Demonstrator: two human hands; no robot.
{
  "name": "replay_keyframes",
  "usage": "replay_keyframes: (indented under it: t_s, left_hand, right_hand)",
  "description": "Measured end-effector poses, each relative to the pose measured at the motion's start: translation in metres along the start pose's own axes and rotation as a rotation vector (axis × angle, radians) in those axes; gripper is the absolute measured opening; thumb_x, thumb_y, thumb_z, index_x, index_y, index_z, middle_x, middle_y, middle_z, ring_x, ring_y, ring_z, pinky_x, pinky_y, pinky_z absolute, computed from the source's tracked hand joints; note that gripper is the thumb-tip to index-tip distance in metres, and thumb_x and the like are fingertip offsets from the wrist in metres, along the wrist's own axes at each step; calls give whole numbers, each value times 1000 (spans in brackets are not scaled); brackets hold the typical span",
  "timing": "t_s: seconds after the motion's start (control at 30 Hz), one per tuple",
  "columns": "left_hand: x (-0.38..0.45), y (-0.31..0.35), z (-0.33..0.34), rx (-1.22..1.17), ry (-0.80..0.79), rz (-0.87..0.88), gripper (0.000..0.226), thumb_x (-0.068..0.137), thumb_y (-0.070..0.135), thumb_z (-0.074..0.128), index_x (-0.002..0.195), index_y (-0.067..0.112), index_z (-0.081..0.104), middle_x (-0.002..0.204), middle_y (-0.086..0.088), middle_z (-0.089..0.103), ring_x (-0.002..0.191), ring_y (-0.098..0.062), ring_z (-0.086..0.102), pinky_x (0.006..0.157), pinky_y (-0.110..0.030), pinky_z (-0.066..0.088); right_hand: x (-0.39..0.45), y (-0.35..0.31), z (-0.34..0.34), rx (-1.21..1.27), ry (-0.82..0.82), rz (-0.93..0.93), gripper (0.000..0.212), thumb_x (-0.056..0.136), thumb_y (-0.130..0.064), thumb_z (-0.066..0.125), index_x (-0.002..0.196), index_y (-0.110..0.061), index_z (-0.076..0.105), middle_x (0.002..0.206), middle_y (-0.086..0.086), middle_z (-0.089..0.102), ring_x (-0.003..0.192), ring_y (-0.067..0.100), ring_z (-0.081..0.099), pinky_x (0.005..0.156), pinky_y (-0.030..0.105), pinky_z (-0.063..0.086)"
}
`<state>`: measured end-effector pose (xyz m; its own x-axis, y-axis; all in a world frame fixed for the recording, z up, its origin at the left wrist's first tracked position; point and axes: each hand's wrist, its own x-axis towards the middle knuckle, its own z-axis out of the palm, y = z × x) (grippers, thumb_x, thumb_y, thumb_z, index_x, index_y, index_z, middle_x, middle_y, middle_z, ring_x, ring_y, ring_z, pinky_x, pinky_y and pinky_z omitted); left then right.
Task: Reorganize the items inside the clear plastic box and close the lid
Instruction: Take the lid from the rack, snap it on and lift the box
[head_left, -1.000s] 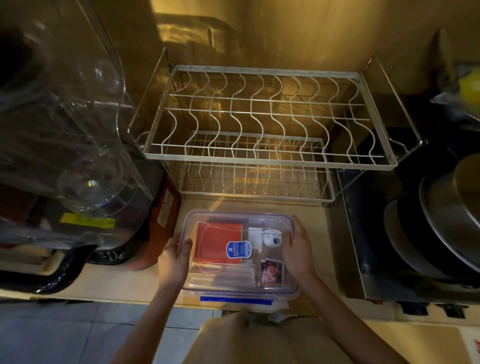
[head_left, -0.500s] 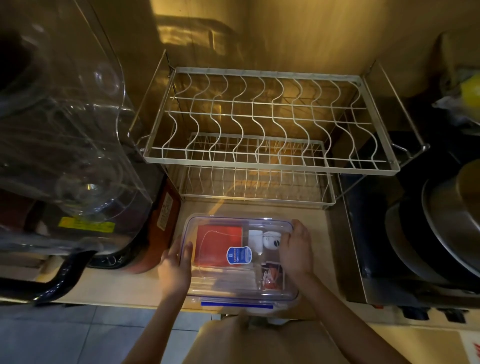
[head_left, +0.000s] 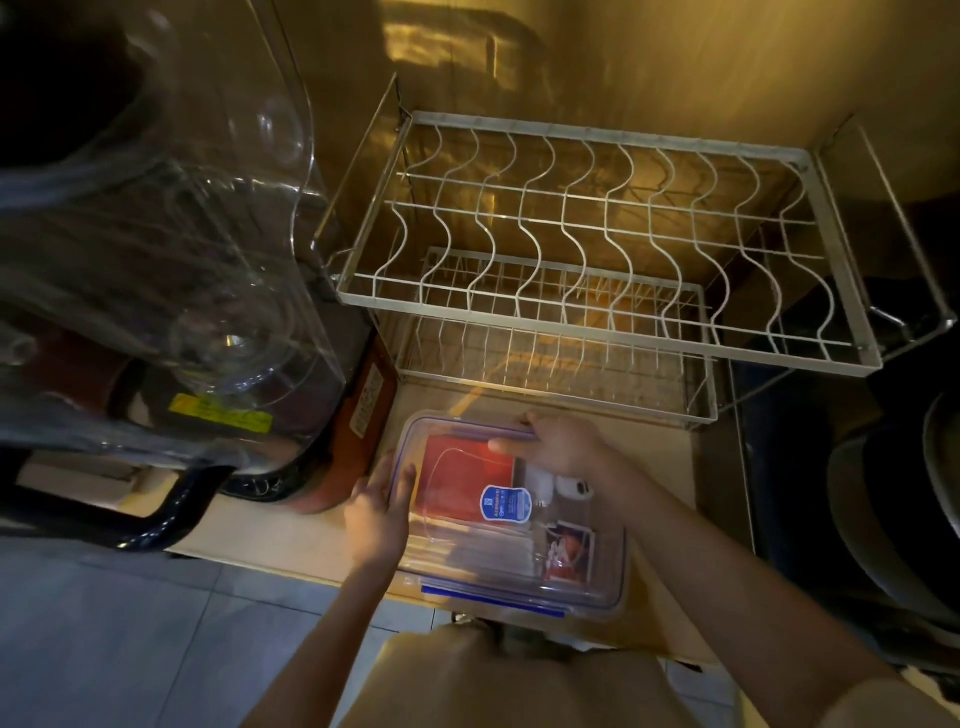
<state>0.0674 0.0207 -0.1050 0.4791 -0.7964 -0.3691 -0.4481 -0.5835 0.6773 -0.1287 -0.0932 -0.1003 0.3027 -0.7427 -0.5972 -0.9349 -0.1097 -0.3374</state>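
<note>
A clear plastic box with a blue-trimmed lid sits on the wooden counter near its front edge. Through the lid show a red packet, a white earbud case and a small printed card. A blue sticker sits on the lid. My left hand lies flat against the box's left side, thumb over the lid rim. My right hand reaches across the far edge, fingers curled on the lid's back rim.
A two-tier white wire dish rack stands right behind the box. A large clear-topped appliance with a red base crowds the left. Stacked metal pans fill the right. The counter edge drops to a tiled floor.
My right hand has moved from the box's right side up to its far edge. My left hand stays at the left side. The view has shifted slightly.
</note>
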Motion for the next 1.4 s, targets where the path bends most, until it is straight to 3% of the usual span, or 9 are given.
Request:
replay_keyframes:
  t_s: [0.37,0.63,0.73,0.8,0.9,1.13,1.23,1.3,1.4]
  left_hand:
    - [-1,0,1,2,2,2,47,92,35,47,133,13,46,130,-26,52,119,-37,51,96,-40,44]
    - [-3,2,2,22,-1,22,46,93,34,45,134,12,45,130,-27,50,119,-38,51,96,-40,44]
    - [-3,2,2,6,2,19,47,93,34,46,134,11,44,131,-26,50,120,-38,50,96,-39,44]
    - [-3,2,1,5,-2,26,48,93,35,46,134,11,45,131,-27,50,119,-38,50,95,-39,44]
    - [-2,0,2,12,-1,28,49,93,36,45,134,10,44,132,-26,50,120,-37,50,95,-39,44]
    - [3,-8,6,14,12,57,50,93,39,45,134,10,46,131,-26,52,120,-39,51,96,-41,44]
    - [3,-7,9,4,5,51,50,93,39,44,134,10,45,130,-27,52,120,-39,50,97,-42,43]
    - [3,-7,12,-3,6,60,50,93,39,44,134,10,45,130,-28,52,120,-39,50,97,-42,43]
    - [5,-6,15,-1,12,63,50,93,40,43,133,12,46,129,-27,53,118,-39,52,96,-42,44]
  right_hand:
    - [-8,-1,24,174,440,-130,54,78,-55,61,112,-13,66,105,1,56,105,18,50,89,34,42]
    - [-11,-3,31,176,580,-156,81,71,-71,36,91,-2,73,89,10,63,90,27,56,81,37,44]
    - [-15,-6,27,77,521,-157,93,74,-79,20,104,-6,70,103,10,63,103,27,54,92,40,42]
    - [-26,-13,26,-26,490,-116,68,89,-61,28,126,-11,56,126,7,55,122,25,44,105,39,34]
    - [-57,-27,41,-12,517,-209,47,94,-37,45,135,-13,46,133,5,50,126,22,41,109,39,33]
    - [-111,-20,103,-194,403,-395,70,72,-64,51,124,-17,50,123,1,62,113,20,60,93,42,52]
    - [-110,-10,123,-365,347,-387,97,61,-69,64,137,-16,37,139,7,53,130,25,46,111,46,29]
    - [-106,-5,127,-455,412,-389,90,67,-57,69,138,-15,35,140,10,52,134,28,34,114,45,8]
    - [-101,0,131,-497,489,-390,79,73,-35,71,137,-11,34,140,12,52,134,28,27,114,44,-1]
